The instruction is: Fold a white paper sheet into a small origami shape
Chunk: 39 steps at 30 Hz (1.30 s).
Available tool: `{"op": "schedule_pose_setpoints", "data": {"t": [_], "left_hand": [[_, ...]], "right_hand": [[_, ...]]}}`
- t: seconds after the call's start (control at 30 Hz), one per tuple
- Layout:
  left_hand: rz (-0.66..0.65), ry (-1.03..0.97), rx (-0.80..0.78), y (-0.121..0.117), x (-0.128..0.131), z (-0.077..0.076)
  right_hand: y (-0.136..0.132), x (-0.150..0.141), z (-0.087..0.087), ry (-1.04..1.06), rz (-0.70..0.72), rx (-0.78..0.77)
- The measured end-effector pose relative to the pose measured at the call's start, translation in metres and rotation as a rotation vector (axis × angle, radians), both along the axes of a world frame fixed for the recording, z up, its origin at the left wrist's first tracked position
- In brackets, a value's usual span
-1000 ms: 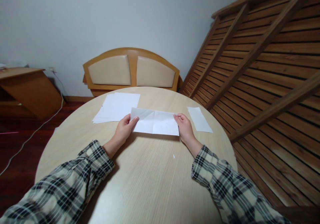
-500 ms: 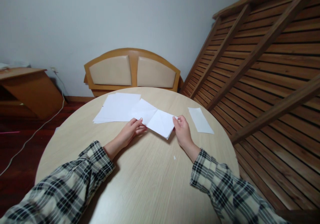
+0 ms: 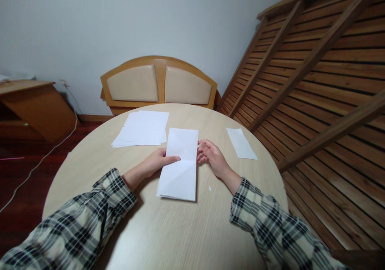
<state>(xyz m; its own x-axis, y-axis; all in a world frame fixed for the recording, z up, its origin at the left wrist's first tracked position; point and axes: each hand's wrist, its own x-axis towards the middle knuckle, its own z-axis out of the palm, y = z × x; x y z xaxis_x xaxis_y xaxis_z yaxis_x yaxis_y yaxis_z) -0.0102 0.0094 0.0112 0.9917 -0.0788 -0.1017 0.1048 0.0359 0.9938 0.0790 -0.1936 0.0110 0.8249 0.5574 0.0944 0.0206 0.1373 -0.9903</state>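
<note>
Long black-and-cream plaid sleeves (image 3: 80, 222)

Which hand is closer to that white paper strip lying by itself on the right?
Right. The right hand is left of the paper strip, not touching it; the left hand is farther left, holding the folded paper.

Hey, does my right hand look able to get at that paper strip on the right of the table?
Probably yes: your right hand is at the edge of the folded paper, seemingly not gripping it, and only tabletop shows between hand and paper strip.
</note>
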Motion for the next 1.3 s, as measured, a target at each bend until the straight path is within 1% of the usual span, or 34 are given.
{"op": "schedule_pose_setpoints", "data": {"t": [0.1,0.17,0.2,0.27,0.37,0.4,0.43,0.5,0.57,0.67,0.7,0.77,0.83,0.97,1.07,1.13,1.2,1.3], "left_hand": [[-0.113,-0.006,-0.003,-0.004,-0.003,0.004],[-0.119,-0.021,0.028,-0.003,-0.002,0.003],[-0.085,-0.037,0.071,-0.001,0.000,0.003],[0.057,-0.107,0.219,0.006,0.004,0.003],[0.363,-0.327,0.545,0.013,0.006,0.008],[0.430,-0.402,0.654,0.013,0.005,0.010],[0.445,-0.471,0.748,0.011,0.003,0.013],[0.390,-0.580,0.871,0.001,-0.002,0.015],[0.244,-0.598,0.915,-0.012,-0.008,0.011],[0.088,-0.618,0.956,-0.027,-0.012,-0.006],[0.070,-0.622,0.998,-0.030,-0.013,-0.013],[0.018,-0.590,1.086,-0.029,-0.012,-0.024],[-0.058,-0.553,1.169,-0.025,-0.012,-0.029],[-0.172,-0.528,1.285,-0.013,-0.010,-0.024],[-0.217,-0.529,1.285,-0.007,-0.007,-0.019],[-0.234,-0.533,1.261,-0.004,-0.006,-0.018],[-0.248,-0.541,1.238,-0.002,-0.005,-0.018],[-0.268,-0.551,1.219,-0.001,-0.004,-0.019]], "right_hand": [[0.003,-0.001,-0.002,-0.027,0.007,-0.085],[0.004,0.000,-0.005,-0.053,-0.043,-0.098],[0.005,0.001,-0.006,-0.070,-0.089,-0.083],[0.005,0.003,-0.008,-0.113,-0.206,-0.046],[0.003,0.006,-0.010,-0.160,-0.349,-0.064],[0.003,0.007,-0.011,-0.168,-0.368,-0.080],[0.002,0.007,-0.012,-0.172,-0.374,-0.095],[0.003,0.005,-0.014,-0.170,-0.357,-0.118],[0.005,0.002,-0.017,-0.139,-0.322,-0.135],[0.008,-0.001,-0.020,-0.068,-0.257,-0.161],[0.009,-0.002,-0.020,-0.055,-0.232,-0.174],[0.009,-0.003,-0.018,-0.044,-0.175,-0.202],[0.007,-0.001,-0.013,-0.049,-0.114,-0.213],[-0.008,0.009,-0.001,-0.122,-0.016,-0.171],[-0.026,0.022,0.002,-0.151,0.081,-0.165],[-0.037,0.032,0.000,-0.138,0.167,-0.209],[-0.045,0.040,-0.003,-0.185,0.212,-0.268],[-0.050,0.045,-0.006,-0.384,0.201,-0.367]]}}
